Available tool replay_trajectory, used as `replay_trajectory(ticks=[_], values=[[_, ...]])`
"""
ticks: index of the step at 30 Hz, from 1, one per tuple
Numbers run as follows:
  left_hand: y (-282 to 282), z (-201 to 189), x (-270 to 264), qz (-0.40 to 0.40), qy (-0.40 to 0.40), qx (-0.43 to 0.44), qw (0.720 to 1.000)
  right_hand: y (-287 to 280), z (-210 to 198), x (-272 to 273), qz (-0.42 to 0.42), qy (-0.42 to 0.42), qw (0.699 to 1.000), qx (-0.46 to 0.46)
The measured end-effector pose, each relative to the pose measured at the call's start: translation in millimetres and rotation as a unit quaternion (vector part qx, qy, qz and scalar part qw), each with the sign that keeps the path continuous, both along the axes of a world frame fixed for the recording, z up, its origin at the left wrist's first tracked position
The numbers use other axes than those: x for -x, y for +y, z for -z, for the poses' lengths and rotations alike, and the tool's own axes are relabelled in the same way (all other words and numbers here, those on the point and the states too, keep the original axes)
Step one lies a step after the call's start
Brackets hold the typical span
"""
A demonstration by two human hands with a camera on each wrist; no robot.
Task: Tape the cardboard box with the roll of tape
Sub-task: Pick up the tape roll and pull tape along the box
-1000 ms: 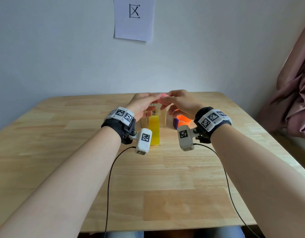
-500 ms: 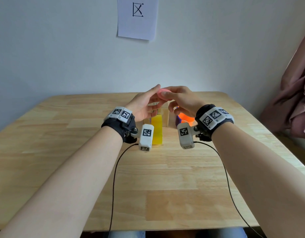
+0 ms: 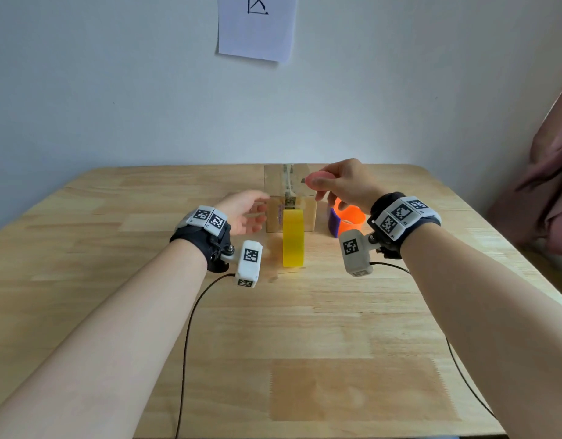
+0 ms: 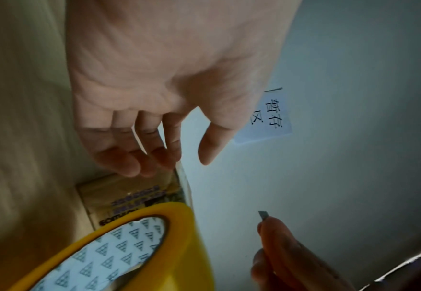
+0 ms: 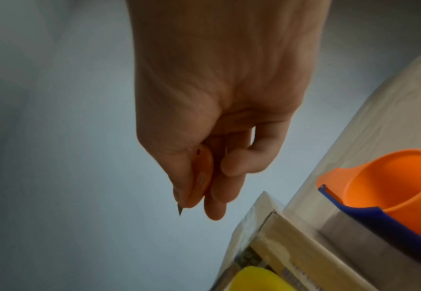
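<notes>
The cardboard box (image 3: pixel 289 198) stands toward the table's (image 3: pixel 114 312) far edge, the yellow roll of tape (image 3: pixel 293 237) on edge against its near face; the left hand (image 3: pixel 244 213) hangs loosely spread beside the box; the right hand (image 3: pixel 343 183) pinches a small cutter (image 3: pixel 319 179); the roll looks light and stiff, probably best gripped across its rim; the box is likely light enough to slide.

Orange cup (image 3: pixel 351 217) crowding box (image 3: pixel 289 185)
</notes>
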State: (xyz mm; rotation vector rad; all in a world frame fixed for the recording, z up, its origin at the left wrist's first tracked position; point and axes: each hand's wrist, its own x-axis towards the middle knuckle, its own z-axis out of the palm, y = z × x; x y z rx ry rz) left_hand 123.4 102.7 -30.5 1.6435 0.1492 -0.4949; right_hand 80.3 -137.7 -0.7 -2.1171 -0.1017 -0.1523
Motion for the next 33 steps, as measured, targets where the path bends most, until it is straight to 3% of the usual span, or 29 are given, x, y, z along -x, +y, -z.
replay_trajectory(ticks=[7, 16, 25, 33], values=[[-18, 27, -19, 0.093, 0.036, -0.014, 0.995, 6, 11, -31, -0.007, 0.005, 0.985, 0.172], [-23, 42, -26, 0.193, 0.031, 0.018, 0.981, 12, 20, -57, -0.037, 0.040, 0.971, 0.232], [-19, 41, -27, 0.208, 0.022, 0.001, 0.978, 12, 22, -67, -0.027, 0.019, 0.970, 0.241], [-20, 47, -31, 0.174, 0.008, 0.010, 0.985, 17, 15, -60, -0.074, 0.005, 0.951, 0.300]])
